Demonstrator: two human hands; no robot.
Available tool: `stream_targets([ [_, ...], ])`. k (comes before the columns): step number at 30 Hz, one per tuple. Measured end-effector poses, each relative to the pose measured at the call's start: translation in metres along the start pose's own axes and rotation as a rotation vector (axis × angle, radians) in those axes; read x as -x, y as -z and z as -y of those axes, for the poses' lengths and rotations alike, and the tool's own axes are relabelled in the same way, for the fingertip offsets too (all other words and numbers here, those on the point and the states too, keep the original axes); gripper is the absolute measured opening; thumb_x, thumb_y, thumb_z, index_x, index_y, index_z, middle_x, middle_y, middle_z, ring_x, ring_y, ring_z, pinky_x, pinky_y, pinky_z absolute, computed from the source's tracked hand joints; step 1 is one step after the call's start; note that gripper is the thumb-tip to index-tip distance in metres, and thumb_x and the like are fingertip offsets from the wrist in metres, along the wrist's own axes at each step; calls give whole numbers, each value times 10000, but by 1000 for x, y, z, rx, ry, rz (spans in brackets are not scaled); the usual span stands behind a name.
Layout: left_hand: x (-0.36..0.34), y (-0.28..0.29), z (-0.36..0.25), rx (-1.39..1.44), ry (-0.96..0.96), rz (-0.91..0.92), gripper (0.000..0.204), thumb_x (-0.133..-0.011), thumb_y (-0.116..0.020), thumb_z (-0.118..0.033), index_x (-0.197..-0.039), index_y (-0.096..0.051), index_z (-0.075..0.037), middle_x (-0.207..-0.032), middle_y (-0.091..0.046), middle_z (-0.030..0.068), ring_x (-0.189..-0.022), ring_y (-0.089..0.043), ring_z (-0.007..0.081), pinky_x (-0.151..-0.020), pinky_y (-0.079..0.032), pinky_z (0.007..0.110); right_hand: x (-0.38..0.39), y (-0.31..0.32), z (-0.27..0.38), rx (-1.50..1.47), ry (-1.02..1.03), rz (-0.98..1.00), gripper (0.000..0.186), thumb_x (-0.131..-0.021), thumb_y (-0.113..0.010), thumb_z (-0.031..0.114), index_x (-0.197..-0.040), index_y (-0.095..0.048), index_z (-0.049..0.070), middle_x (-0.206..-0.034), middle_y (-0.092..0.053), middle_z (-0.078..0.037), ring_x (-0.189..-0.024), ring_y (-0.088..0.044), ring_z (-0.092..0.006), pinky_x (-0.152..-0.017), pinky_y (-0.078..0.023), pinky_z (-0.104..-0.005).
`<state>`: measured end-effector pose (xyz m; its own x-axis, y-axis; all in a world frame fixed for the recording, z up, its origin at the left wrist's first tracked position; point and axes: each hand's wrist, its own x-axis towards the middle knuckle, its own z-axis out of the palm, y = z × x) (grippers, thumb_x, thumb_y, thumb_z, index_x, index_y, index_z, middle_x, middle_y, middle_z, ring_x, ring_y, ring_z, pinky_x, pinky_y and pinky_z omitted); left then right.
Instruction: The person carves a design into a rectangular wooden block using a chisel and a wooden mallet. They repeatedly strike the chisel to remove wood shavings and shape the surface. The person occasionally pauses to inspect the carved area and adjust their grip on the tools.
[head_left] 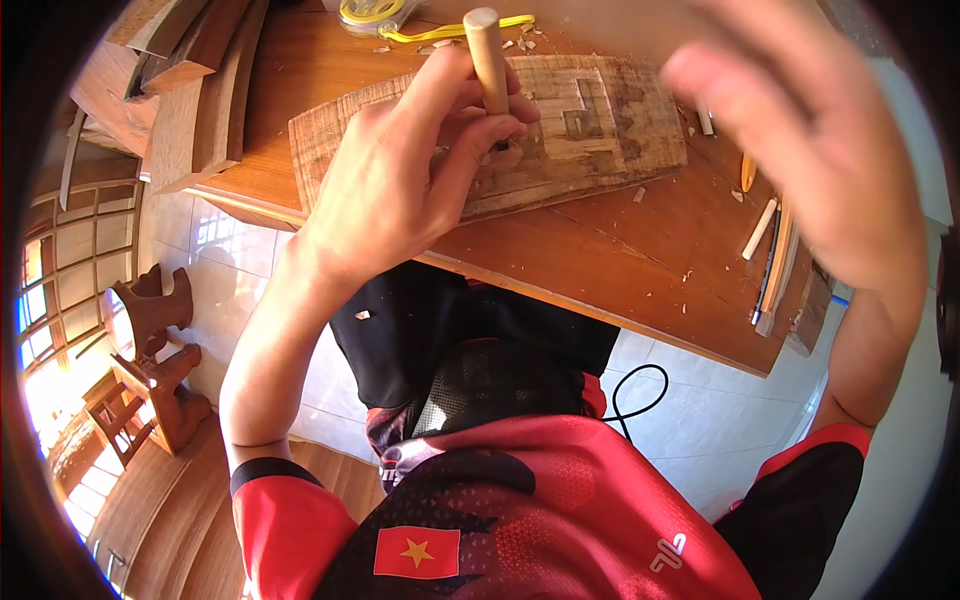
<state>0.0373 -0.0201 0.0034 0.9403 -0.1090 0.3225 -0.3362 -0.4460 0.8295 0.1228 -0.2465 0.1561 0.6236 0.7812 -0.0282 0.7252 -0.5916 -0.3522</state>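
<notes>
Chips littered the table, where the carved board lay near the front edge. The left hand grasped the chisel nearly upright over it; whether the raised, blurred right hand held anything, I couldn't tell. Tilted, the chisel might have skidded; pushed sideways, the board might have slid.

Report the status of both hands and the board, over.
Left hand grips wooden-handled tool over carved board. Right hand raised, blurred, grip unclear. Loose wood chips on table beside board.
</notes>
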Motion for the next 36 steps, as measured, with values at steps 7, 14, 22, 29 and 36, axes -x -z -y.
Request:
stream_targets([
  [7,6,1,1,16,109,-26,171,-1041,-547,15,-1210,-535,31,-1021,-770,130,-966,-763,191,-835,-599,305,-12,-9,-2,-15,37,22,433,-1023,-652,265,-1310,-561,-46,-934,-685,-114,-768,-643,-179,-688,-518,-331],
  [14,-3,-6,-3,118,187,-139,160,-1009,-603,-12,-1138,-514,22,-937,-776,157,-891,-786,295,-729,-606,348,-9,-1,0,-4,17,9,432,-1018,-660,267,-1299,-562,-46,-923,-679,-112,-760,-637,-177,-678,-514,-332],
  [22,10,-4,5,265,200,-199,171,-1039,-564,3,-1202,-521,35,-1010,-772,132,-953,-765,201,-827,-601,303,-7,-5,-3,-19,8,1,430,-1012,-669,269,-1286,-564,-46,-911,-672,-109,-750,-630,-174,-667,-510,-333],
  [29,7,-1,2,137,144,-92,205,-1078,-509,-13,-1271,-488,54,-1091,-747,166,-1002,-737,211,-907,-584,323,-4,-5,-2,-18,8,3,429,-1007,-677,271,-1275,-565,-46,-900,-666,-107,-742,-624,-172,-656,-506,-334],
  [36,2,-1,-4,-64,75,-91,161,-1030,-574,-8,-1178,-527,37,-990,-778,144,-936,-772,248,-800,-598,330,-3,-3,0,-8,4,20,429,-1002,-685,273,-1263,-566,-46,-889,-661,-105,-734,-618,-170,-646,-503,-335],
])
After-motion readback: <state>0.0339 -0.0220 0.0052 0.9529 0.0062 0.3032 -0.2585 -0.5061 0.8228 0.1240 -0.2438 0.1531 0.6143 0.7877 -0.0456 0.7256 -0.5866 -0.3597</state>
